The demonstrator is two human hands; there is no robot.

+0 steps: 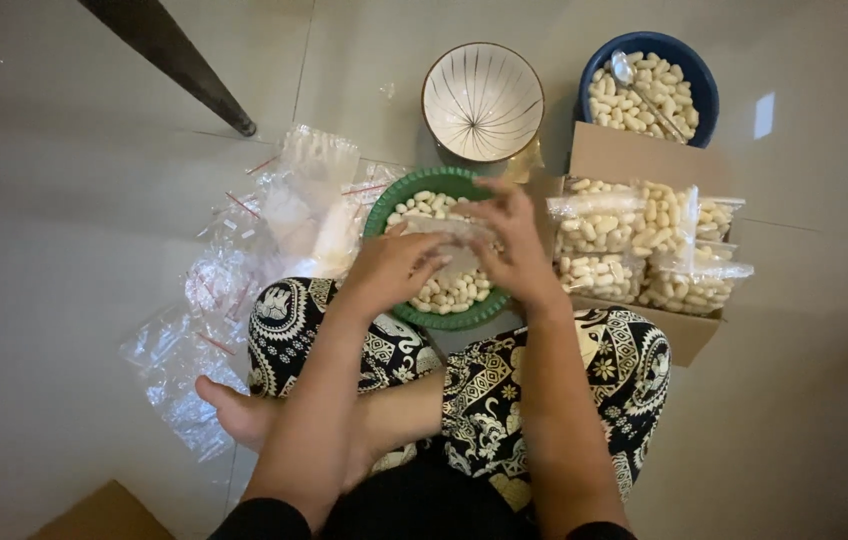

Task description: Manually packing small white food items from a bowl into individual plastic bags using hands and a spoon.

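Above the green bowl (pixel 399 200) of pale nuts, left hand (pixel 389 268) and right hand (pixel 512 240) both pinching one clear bag (pixel 449 235).

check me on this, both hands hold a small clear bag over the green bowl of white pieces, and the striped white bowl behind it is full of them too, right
Not quite. The head view shows the striped white bowl empty. The rest stands: the left hand and right hand hold a small clear bag over the green bowl of white pieces.
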